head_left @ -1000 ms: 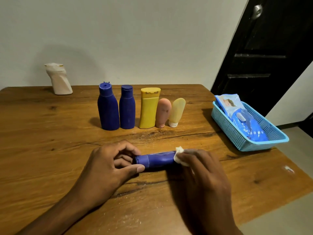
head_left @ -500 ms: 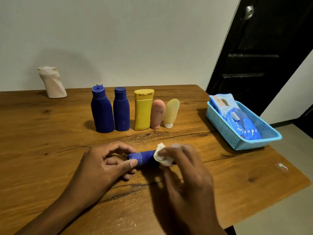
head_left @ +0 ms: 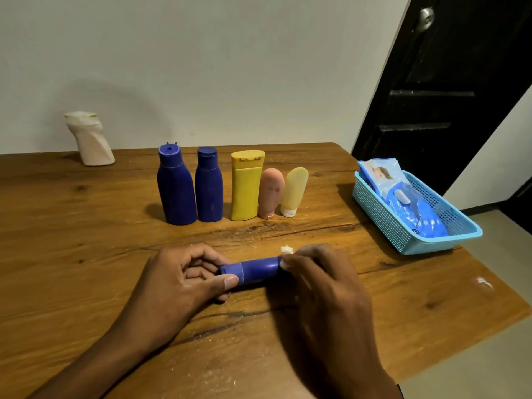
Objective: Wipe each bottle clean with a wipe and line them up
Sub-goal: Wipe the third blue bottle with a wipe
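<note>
Since half a second ago the right hand (head_left: 322,286) with the crumpled white wipe (head_left: 286,250) slid rightward along the small dark-blue plastic bottle (head_left: 253,270), baring more barrel; wipe now at the bottle's right end. Bottle lies sideways on the brown wooden table (head_left: 72,254), near front centre. Left hand (head_left: 178,280) pinches its cap end, thumb and fingers curled round it. Right hand's fingers clamp the wipe against the bottle.

Row of five upright bottles (head_left: 230,188) stands behind, well apart. Light-blue mesh basket (head_left: 403,237) sits at the table's right edge. Bare wood left of the hands and between hands and row.
</note>
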